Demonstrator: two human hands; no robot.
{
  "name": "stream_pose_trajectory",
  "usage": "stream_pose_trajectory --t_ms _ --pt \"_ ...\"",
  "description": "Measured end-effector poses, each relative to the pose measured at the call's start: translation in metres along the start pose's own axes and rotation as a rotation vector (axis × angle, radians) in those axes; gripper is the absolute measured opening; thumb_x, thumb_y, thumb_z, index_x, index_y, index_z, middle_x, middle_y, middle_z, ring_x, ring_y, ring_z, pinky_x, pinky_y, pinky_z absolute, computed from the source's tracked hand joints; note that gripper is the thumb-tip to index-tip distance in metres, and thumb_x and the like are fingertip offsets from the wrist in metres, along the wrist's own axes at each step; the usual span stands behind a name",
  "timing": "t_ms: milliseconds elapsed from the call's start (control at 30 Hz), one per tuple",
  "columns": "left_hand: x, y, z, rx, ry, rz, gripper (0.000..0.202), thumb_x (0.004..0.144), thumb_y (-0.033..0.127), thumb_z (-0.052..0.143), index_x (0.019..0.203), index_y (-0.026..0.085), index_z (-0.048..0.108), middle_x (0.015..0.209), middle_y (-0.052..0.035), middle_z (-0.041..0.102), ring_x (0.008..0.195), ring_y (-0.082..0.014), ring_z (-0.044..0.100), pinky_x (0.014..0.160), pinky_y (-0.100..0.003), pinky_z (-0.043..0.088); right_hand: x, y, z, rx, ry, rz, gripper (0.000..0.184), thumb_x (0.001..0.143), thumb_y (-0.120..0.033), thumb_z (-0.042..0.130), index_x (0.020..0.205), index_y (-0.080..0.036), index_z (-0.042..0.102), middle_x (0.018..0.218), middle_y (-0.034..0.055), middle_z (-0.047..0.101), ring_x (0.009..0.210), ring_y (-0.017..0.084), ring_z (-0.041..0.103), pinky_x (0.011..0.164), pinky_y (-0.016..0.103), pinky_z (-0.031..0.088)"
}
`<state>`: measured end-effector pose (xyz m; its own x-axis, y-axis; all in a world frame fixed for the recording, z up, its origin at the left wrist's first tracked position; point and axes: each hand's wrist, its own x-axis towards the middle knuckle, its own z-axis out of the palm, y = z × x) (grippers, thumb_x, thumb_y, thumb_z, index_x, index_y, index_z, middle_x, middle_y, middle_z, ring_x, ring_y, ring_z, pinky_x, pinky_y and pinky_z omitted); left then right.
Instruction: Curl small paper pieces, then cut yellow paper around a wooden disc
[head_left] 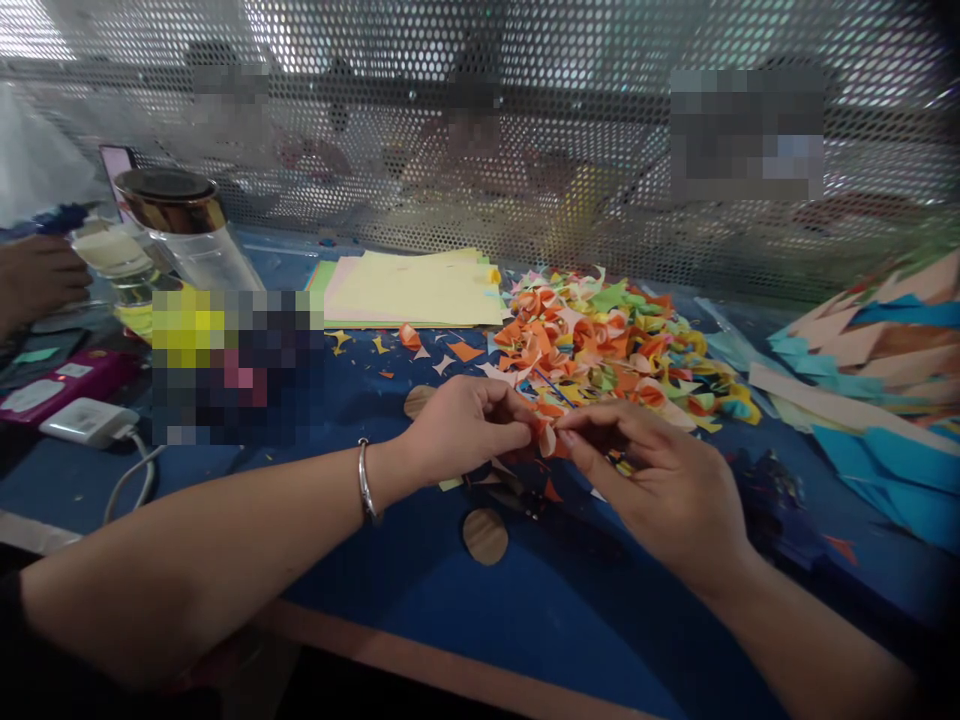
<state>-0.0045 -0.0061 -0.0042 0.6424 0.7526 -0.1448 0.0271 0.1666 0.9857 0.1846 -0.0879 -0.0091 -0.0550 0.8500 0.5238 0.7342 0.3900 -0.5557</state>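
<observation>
My left hand (469, 425), with a silver bracelet at the wrist, pinches a small curled piece of orange paper (547, 440) between thumb and fingers. From the other side, the thumb and fingertips of my right hand (667, 480) close on the same piece. Just beyond both hands lies a heap of curled paper pieces (600, 335) in orange, yellow, green and pink. A thin blue stick (553, 386) shows above the right fingertips; whether it is held cannot be told. Below the hands sits a round wooden disc (485, 536); a second disc (418, 402) is partly hidden behind my left hand.
Behind the scraps is a stack of coloured paper sheets (409, 290). Folded blue and peach paper strips (885, 400) lie at right, near a dark blue tool (795, 530). A glass jar (195, 240), a white adapter (90, 422) and another person's hand (41, 280) are at left. Perforated metal (547, 200) borders the back.
</observation>
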Motion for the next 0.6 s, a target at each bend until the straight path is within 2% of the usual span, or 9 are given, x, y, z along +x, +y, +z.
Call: stream_pose_trajectory --t_ms 167,400,600 --pt "0.003 -0.005 -0.003 0.038 -0.003 0.048 0.014 0.068 0.026 0.073 0.076 0.017 0.065 0.072 -0.0007 0.071 0.064 -0.0098 0.067 0.068 -0.027 0.057 0.001 0.001 0.0 0.023 -0.011 0.045 0.009 0.095 -0.031 0.066 0.098 -0.024 0.07 0.079 -0.0008 0.073 0.063 0.014 0.07 0.061 0.027 0.055" --pt "0.006 -0.011 -0.006 0.062 0.038 0.131 0.016 0.071 0.025 0.072 0.083 0.016 0.067 0.078 -0.0032 0.073 0.07 -0.0112 0.069 0.073 -0.028 0.058 0.0 0.004 0.001 0.058 0.006 0.099 0.019 0.093 -0.034 0.069 0.108 -0.023 0.068 0.087 0.0028 0.077 0.068 0.016 0.073 0.06 0.026 0.059" --pt "0.006 -0.011 -0.006 0.085 0.072 0.196 0.015 0.074 0.026 0.072 0.084 0.017 0.066 0.083 -0.0047 0.075 0.076 -0.013 0.072 0.082 -0.032 0.06 0.0 0.005 0.002 0.092 -0.002 0.131 0.021 0.093 -0.034 0.068 0.111 -0.023 0.068 0.087 0.003 0.076 0.071 0.016 0.074 0.061 0.025 0.061"
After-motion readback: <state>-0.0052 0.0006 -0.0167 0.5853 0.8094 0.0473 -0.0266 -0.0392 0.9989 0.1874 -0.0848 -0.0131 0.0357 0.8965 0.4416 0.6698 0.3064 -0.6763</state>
